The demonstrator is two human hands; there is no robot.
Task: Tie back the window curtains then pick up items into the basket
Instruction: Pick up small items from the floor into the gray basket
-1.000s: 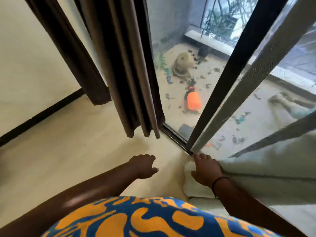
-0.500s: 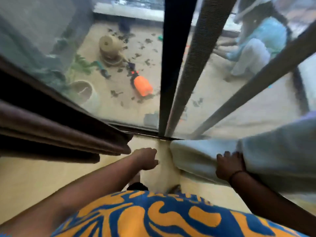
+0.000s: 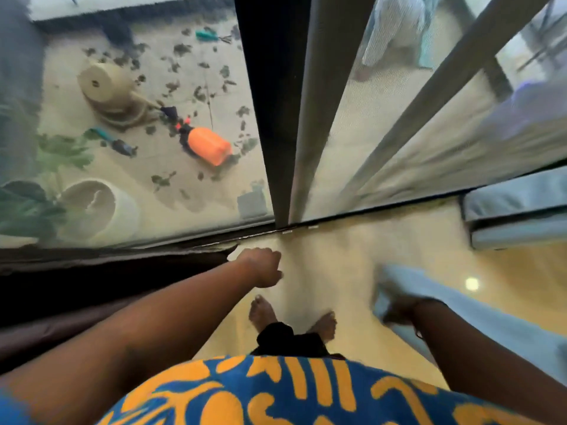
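- Right hand [image 3: 399,311] at 4 o'clock, blurred, seems to grip pale blue curtain [image 3: 491,320]; not tied yet.
- Left hand [image 3: 260,266] centre, fingers curled, holding nothing visible.
- Dark curtain [image 3: 92,289] at 9 o'clock hangs loose, no tie seen.
- No basket in view; pickup apparently not begun.

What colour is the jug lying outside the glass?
Bright orange, with a dark cap end; clearest in the head view.
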